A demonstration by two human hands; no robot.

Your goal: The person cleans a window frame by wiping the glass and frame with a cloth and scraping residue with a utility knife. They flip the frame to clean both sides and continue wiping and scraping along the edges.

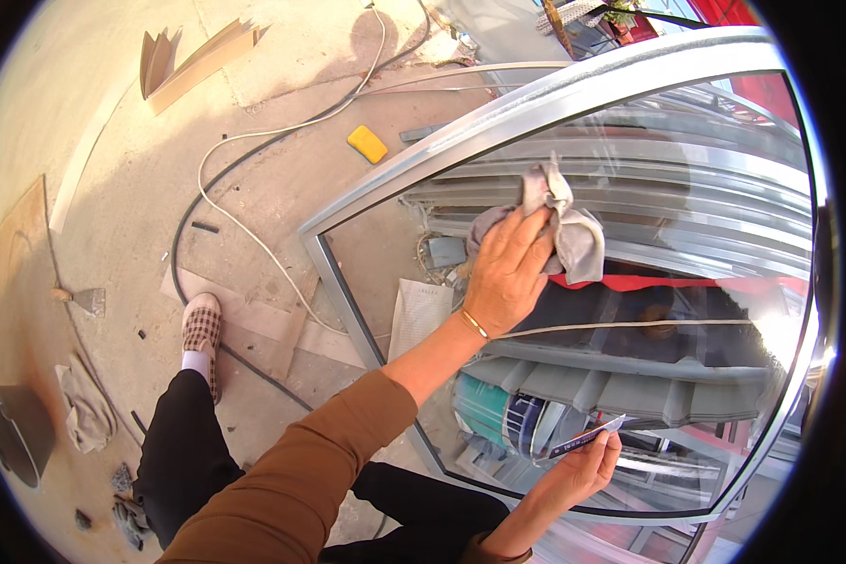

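Observation:
My left hand (508,268) is pressing a crumpled grey-beige rag (573,235) against the glass pane (649,207), its fingers bunched over the cloth. A shiny metal frame (545,94) surrounds the pane, which stands tilted in front of me. Lower down, near the pane's bottom edge, my right hand (583,475) pinches a thin flat card (587,435) between thumb and fingers. The card is dark blue with a pale edge. Through or in the glass show grey metal profiles (620,390) and a teal roll or container (479,409).
A yellow sponge (367,145) lies on the concrete floor beyond the frame. A black cable and a white cord (244,207) snake across the floor. To the left are a scraper (86,299), a crumpled cloth (86,404) and a dark bucket (14,432). Folded cardboard (197,70) sits farther off.

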